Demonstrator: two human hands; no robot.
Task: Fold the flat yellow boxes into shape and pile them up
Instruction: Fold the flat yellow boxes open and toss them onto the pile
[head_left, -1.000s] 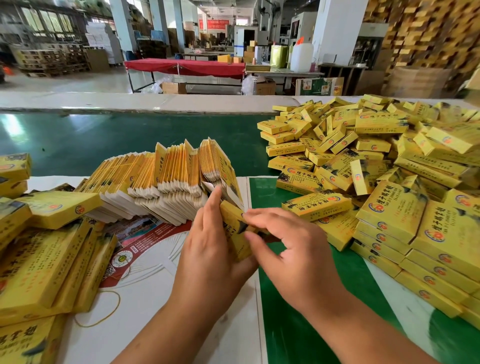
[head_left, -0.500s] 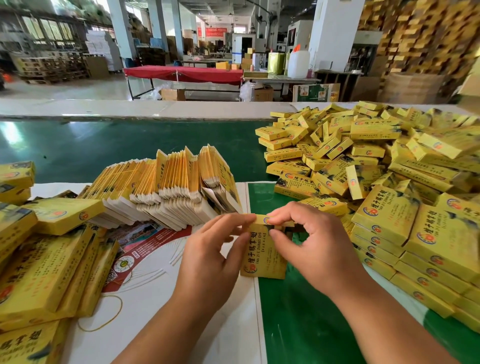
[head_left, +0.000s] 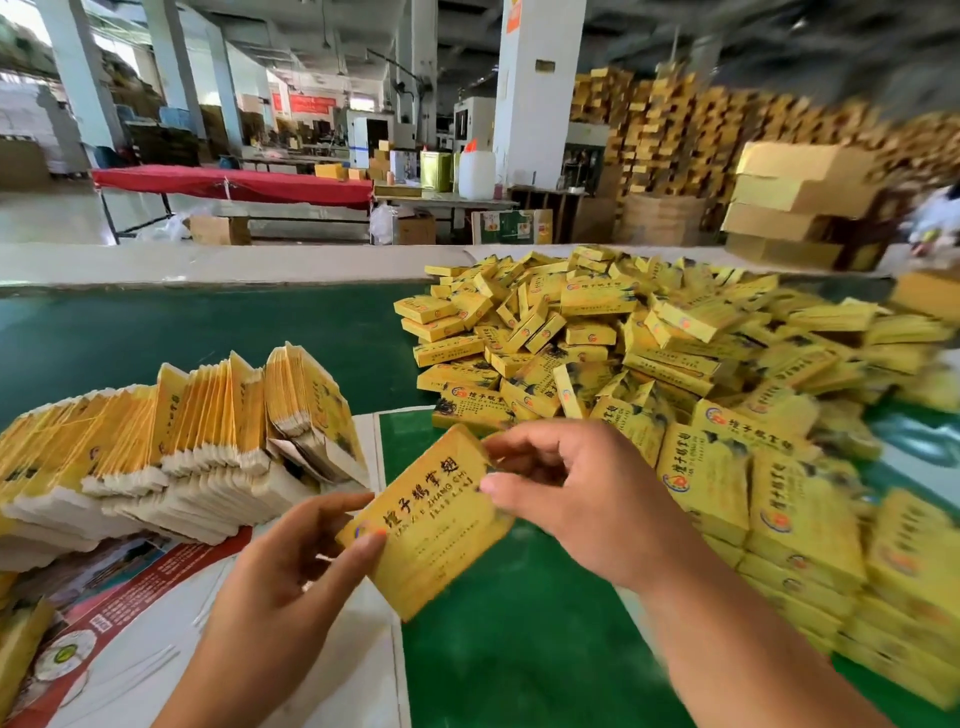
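Observation:
A yellow box (head_left: 431, 530) with dark printed characters is held tilted above the table between both hands. My left hand (head_left: 280, 587) pinches its lower left corner with thumb and fingers. My right hand (head_left: 571, 493) pinches its upper right end, thumb on the printed face. A row of flat yellow box blanks (head_left: 171, 447) stands on edge to the left. A big heap of folded yellow boxes (head_left: 597, 343) covers the right side, with neater stacked boxes (head_left: 800, 525) at the near right.
The green table surface (head_left: 519, 649) lies under the hands, with a white and red printed sheet (head_left: 130, 634) at the lower left. Brown cartons (head_left: 795, 202) stand behind the heap. A red-covered table (head_left: 234, 182) stands in the hall beyond.
The box has been raised off the table and turned so its printed face shows. Both hands shifted their hold to opposite corners. The camera has tilted up and to the right.

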